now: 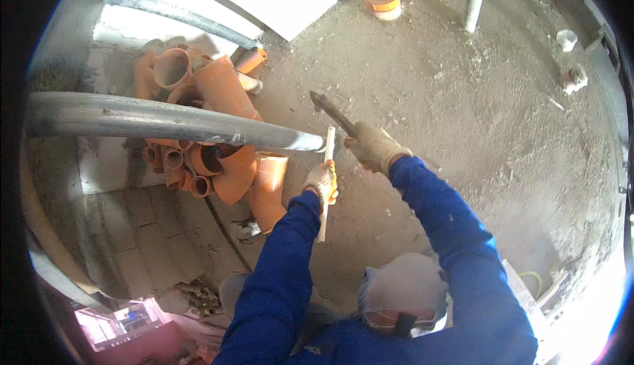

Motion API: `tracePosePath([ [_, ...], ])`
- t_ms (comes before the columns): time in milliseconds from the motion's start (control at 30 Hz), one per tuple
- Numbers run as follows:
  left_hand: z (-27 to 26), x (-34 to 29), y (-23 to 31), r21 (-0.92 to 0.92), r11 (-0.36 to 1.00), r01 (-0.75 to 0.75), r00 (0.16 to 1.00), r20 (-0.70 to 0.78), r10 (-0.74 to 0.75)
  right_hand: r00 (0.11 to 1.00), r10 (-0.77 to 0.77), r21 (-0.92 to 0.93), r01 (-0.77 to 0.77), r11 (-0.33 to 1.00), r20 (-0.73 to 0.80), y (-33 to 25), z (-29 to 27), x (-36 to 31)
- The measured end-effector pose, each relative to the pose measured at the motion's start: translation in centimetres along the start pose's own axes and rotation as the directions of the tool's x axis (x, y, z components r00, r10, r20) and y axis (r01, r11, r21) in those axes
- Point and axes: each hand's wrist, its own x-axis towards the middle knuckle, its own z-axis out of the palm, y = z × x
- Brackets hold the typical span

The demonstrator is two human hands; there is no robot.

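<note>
My left hand (321, 181), in a pale work glove with yellow-orange at the fingers, is closed round a thin white strip (322, 226). The strip stands nearly lengthwise in view, its far end beside the tip of a grey metal pole (191, 119). To the right, my right hand (376, 148), in a pale glove, grips a long dark tool (335, 112). Its narrow end points away to the far left; its exact kind I cannot make out. The tool and the strip are apart. Both blue-sleeved forearms reach forward over the rough grey floor (409, 81).
Orange pipes and fittings (224, 87) are heaped at the left, around the pole. An orange-capped fitting (382, 1) stands far off on the floor. Another pole (475, 1) rises at the far right. A white cup-like piece (566, 40) lies near the right wall.
</note>
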Motion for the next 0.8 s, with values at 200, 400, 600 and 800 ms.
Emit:
tracePosePath([
  [200, -0.2, -0.1, 0.9, 0.033, 0.999, 0.04, 0.997, -0.073, -0.037, 0.875, -0.33, 0.0, 0.353, 0.936, -0.355, -2.3, -0.1, 0.1],
  [400, -0.7, -0.8, 1.9, 0.136, 0.983, -0.124, 0.991, 0.062, 0.116, 0.975, 0.111, -0.066, -0.1, 0.993, 0.193, -0.5, -0.3, 1.1],
  [600, -1.6, -0.6, 3.9, 0.093, 0.995, -0.043, 0.996, 0.077, 0.035, 0.998, -0.007, 0.284, 0.025, 0.959, -0.063, -2.9, -1.4, 1.4],
  [800, -1.6, -1.1, 5.1, 0.124, 0.989, -0.077, 0.992, 0.11, 0.064, 0.945, 0.192, 0.043, -0.21, 0.977, 0.266, -0.8, 0.3, 3.1],
])
